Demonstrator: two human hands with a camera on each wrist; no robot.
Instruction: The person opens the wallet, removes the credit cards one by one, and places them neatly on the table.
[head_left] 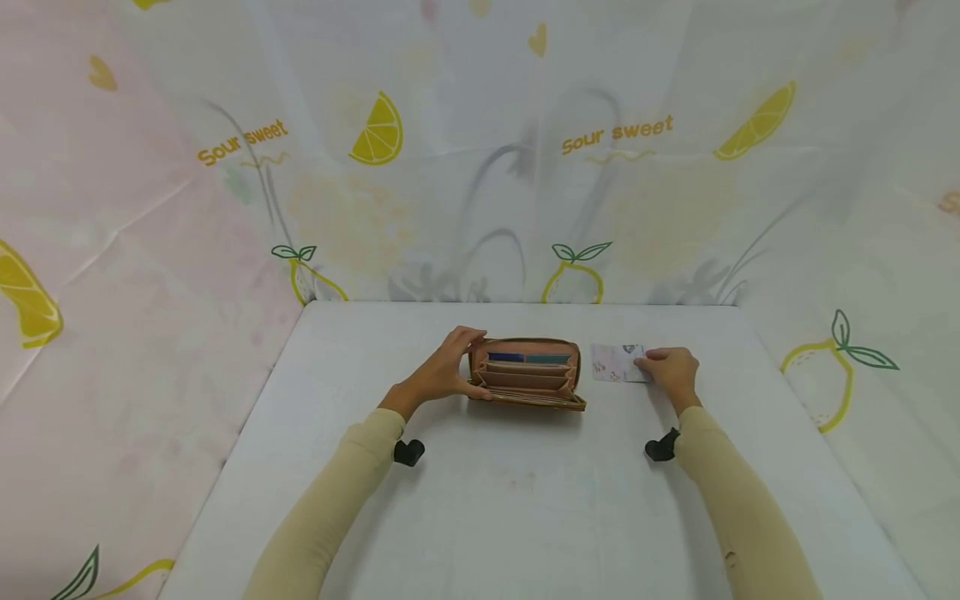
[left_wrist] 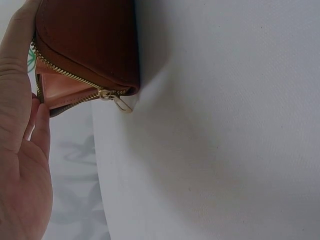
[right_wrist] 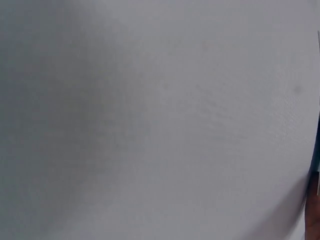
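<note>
In the head view a brown zip-around wallet point(head_left: 528, 382) stands unzipped on the table, its pink-tan compartments facing me. My left hand point(head_left: 438, 371) grips its left end, fingers at the top edge and thumb at the lower one. A blue card point(head_left: 507, 357) and a green card point(head_left: 547, 359) show in the back slots. To the wallet's right, my right hand point(head_left: 675, 371) pinches the right end of a pale printed card point(head_left: 611, 364). The left wrist view shows the gold zipper pull point(left_wrist: 122, 104) hanging at the wallet's corner.
The white-covered table point(head_left: 495, 500) reaches back to a hanging cloth point(head_left: 465, 192) printed with lemons and lettering. Black wrist mounts point(head_left: 408, 452) jut inward from both cuffs. The right wrist view is mostly white tabletop, with a sliver of fingers at the right edge.
</note>
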